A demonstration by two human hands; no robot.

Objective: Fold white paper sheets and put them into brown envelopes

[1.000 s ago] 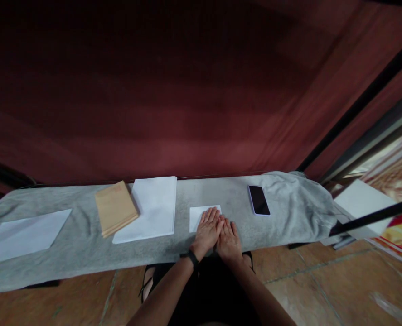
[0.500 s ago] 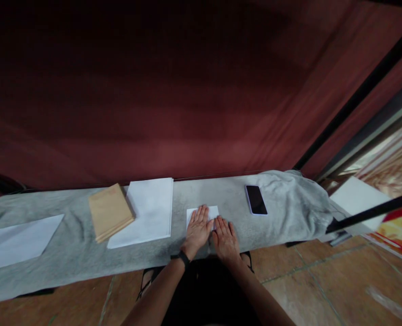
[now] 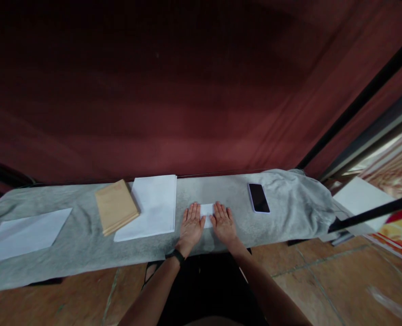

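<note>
A small folded white paper (image 3: 206,211) lies on the grey cloth in front of me. My left hand (image 3: 191,226) rests flat on its left side, fingers stretched forward. On the right side my right hand (image 3: 224,224) also lies flat, fingers out. Only the strip of paper between the two hands shows; both hands cover its side edges. Left of my hands is a stack of white paper sheets (image 3: 156,208). Brown envelopes (image 3: 116,204) lie in a pile partly over that stack.
Grey cloth (image 3: 85,258) covers a long, narrow bench. A phone (image 3: 259,198) with a dark screen lies to the right. Another white sheet (image 3: 27,233) is at the far left. Behind rises a dark red curtain (image 3: 187,154). Black poles (image 3: 374,214) stand at the right.
My hands have moved apart, from close together on the paper to its two sides. More of the paper's middle now shows between them. The view has shifted slightly.
</note>
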